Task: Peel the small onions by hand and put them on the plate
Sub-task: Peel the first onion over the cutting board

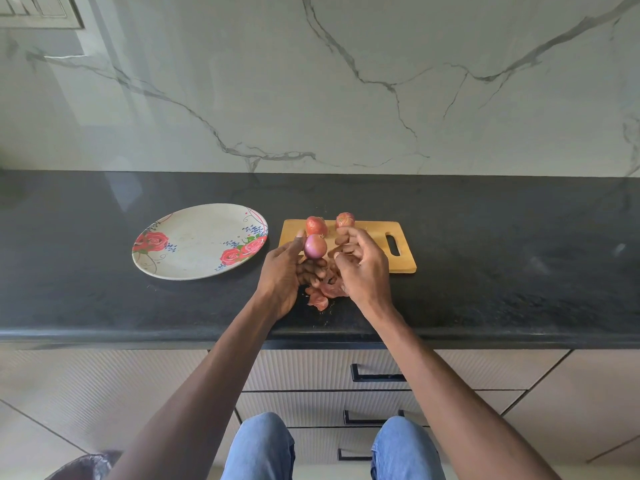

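Head view: left grip (pixel 282 271) pinches peeled onion (pixel 315 246) (plate (pixel 194 268) near); right grip (pixel 360 263) loose, holds nothing.

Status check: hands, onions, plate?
Left hand grips peeled onion; right hand loosely curled, holding nothing visible. Plate bare, two unpeeled onions on board. Nothing between hand and plate.

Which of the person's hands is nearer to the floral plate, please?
The left. The left hand, holding a peeled onion, is just right of the plate; the right hand is further right, over the cutting board.
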